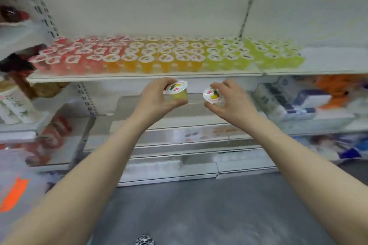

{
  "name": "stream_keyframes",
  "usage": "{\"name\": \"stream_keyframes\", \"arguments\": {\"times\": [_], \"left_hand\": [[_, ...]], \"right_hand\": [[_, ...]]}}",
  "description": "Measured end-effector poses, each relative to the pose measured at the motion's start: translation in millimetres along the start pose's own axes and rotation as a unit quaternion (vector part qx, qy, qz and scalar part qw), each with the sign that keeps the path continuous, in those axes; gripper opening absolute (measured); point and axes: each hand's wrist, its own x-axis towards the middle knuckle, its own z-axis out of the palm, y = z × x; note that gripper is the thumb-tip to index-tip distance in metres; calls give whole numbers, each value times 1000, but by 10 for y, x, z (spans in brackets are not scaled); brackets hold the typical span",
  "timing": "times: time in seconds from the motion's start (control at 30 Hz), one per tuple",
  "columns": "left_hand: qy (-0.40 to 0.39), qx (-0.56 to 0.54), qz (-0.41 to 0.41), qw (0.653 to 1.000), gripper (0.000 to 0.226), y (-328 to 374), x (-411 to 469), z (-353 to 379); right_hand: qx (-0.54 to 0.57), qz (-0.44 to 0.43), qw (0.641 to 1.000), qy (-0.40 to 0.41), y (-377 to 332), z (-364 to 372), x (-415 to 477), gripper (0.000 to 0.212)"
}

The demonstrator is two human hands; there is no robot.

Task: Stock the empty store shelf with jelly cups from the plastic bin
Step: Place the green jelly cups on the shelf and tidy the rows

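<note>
My left hand (157, 97) grips one jelly cup (177, 92), my right hand (234, 99) a second cup (214, 95), the right nearer the shelf (330, 62) and its bare end above.

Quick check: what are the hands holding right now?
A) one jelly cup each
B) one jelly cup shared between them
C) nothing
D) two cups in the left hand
A: the left hand grips a jelly cup and the right hand grips a second jelly cup, the two apart.
</note>
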Motion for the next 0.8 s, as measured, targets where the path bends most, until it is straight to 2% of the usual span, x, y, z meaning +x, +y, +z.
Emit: {"name": "stream_keyframes", "arguments": {"times": [0.23,0.53,0.8], "left_hand": [[-81,-2,99,992,58,850,581,953],[-130,-42,171,976,59,1476,1420,2033],[-103,-9,215,971,67,1922,2327,2774]], "right_hand": [[-58,127,989,55,1096,-648,-223,54],[-67,205,974,73,2262,-1081,-122,50],[-60,250,962,89,3258,-1287,318,42]]}}
